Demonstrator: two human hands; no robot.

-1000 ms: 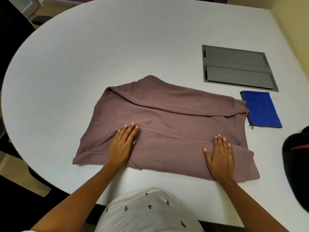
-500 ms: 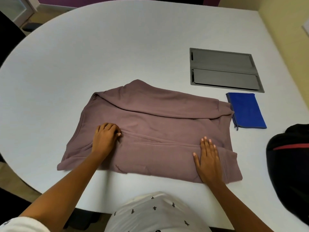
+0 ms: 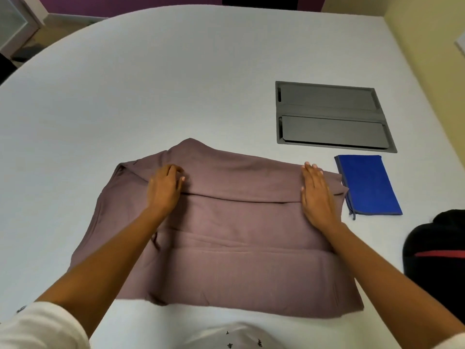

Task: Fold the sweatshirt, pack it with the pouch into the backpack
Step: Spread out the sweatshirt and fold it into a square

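L hand [image 3: 164,190] curls fingers into top fold of mauve fabric sweatshirt [image 3: 239,222]. R hand [image 3: 315,195] lies flat on its R end, fingers straight. Sweatshirt sits part-folded on white oval table [image 3: 151,84], w/ flat blue rectangular pouch [image 3: 368,185] just beside its R edge and black backpack [image 3: 437,248] at far R.

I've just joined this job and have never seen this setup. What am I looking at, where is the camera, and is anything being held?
There is no machine here: these are a person's two bare hands, filmed by one wide-angle camera worn on the head, looking forward and down. On the white table lies a partly folded mauve sweatshirt. The left hand curls its fingers on a fold of it; the right hand rests flat near its right end. Just right of it lies a blue pouch. The black backpack shows at the right edge. A grey panel is set into the table.
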